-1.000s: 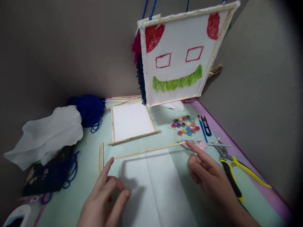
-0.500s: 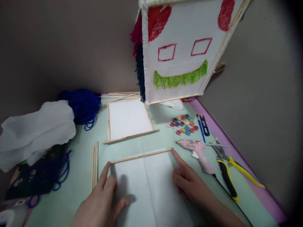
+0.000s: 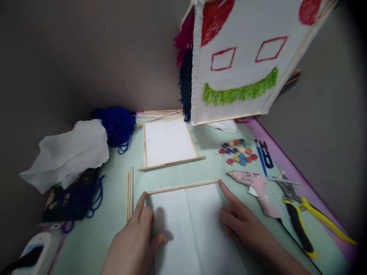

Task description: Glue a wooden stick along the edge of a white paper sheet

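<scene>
A thin wooden stick [image 3: 183, 187] lies along the top edge of a creased white sheet [image 3: 174, 225]. The index fingertip of my left hand [image 3: 134, 233] touches the stick's left end, its thumb spread apart over the sheet. At the right end, my right hand [image 3: 241, 221] presses with its stretched index finger, the other fingers curled in. Neither hand grasps anything. Beyond them lies a white sheet with sticks along its edges [image 3: 170, 143]. Several loose sticks [image 3: 130, 194] rest left of my left hand.
A pink glue gun [image 3: 258, 187], yellow-black pliers [image 3: 299, 225], snips [image 3: 266, 154] and paint pots [image 3: 237, 151] are at the right. White cloth [image 3: 74, 149] and blue yarn [image 3: 116, 126] lie left. A decorated white panel [image 3: 237, 80] stands behind.
The view has shifted, so everything appears farther right. Both index fingers remain on the stick's ends.
</scene>
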The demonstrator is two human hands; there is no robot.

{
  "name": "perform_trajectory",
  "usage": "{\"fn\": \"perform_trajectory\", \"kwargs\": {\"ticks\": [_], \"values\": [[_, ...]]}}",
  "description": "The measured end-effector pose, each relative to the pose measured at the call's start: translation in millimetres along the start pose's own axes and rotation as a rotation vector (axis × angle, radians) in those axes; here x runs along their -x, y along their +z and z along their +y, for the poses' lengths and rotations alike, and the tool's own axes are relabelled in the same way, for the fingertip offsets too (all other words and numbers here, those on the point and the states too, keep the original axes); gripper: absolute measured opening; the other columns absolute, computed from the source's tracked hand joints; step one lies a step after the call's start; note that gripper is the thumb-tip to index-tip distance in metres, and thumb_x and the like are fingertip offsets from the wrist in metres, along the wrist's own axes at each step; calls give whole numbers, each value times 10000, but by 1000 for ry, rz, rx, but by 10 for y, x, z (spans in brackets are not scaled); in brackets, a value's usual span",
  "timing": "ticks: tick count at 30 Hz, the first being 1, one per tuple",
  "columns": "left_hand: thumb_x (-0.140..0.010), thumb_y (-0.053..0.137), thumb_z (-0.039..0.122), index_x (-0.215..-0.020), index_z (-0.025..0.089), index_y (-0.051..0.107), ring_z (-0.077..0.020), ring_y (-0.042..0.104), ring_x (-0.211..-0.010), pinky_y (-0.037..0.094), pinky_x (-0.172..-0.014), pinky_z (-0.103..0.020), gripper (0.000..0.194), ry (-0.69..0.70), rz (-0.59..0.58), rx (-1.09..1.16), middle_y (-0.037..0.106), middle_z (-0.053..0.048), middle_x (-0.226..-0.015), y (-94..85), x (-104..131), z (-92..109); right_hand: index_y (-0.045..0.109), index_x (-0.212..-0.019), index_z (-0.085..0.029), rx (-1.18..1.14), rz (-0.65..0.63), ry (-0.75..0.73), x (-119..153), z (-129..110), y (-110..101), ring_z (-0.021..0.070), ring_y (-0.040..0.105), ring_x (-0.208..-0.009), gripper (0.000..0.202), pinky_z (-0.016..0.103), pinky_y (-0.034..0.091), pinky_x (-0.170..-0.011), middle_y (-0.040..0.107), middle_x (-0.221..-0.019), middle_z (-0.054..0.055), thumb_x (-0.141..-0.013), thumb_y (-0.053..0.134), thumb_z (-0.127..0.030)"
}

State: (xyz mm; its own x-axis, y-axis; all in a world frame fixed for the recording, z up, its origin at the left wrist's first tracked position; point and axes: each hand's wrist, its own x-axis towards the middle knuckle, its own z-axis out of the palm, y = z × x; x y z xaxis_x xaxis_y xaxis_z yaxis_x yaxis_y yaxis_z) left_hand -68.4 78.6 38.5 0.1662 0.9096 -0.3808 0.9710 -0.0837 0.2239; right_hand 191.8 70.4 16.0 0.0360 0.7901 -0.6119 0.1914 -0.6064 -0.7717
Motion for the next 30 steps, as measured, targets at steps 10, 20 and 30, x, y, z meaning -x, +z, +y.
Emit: {"fn": "perform_trajectory", "kwargs": {"ticks": [10, 20, 30], "values": [[-734, 520, 287, -831, 195, 484, -308, 665, -927, 559, -649, -436, 139, -20, -43, 43, 297, -197, -1486, 32, -34, -18, 45, -1497, -174, 18, 1, 18, 9, -44, 4, 97, 318, -352, 891, 199, 204, -349, 452, -463, -88, -739, 490, -320], [-745, 523, 317, -865, 176, 506, -319, 644, -975, 546, -718, -454, 186, -67, -101, 72, 253, -191, -1506, 21, -75, 1, -49, -1489, -158, 62, -64, 49, 1, -81, -30, 104, 368, -395, 901, 198, 254, -384, 442, -499, -82, -758, 463, -286], [-757, 515, 332, -853, 184, 501, -313, 631, -1007, 543, -715, -438, 177, -62, -120, 49, 230, -172, -1519, 42, -89, -10, -81, -1482, -125, 82, -75, 31, -13, -86, -39, 103, 363, -413, 877, 197, 257, -377, 440, -514, -74, -781, 430, -252]]}}
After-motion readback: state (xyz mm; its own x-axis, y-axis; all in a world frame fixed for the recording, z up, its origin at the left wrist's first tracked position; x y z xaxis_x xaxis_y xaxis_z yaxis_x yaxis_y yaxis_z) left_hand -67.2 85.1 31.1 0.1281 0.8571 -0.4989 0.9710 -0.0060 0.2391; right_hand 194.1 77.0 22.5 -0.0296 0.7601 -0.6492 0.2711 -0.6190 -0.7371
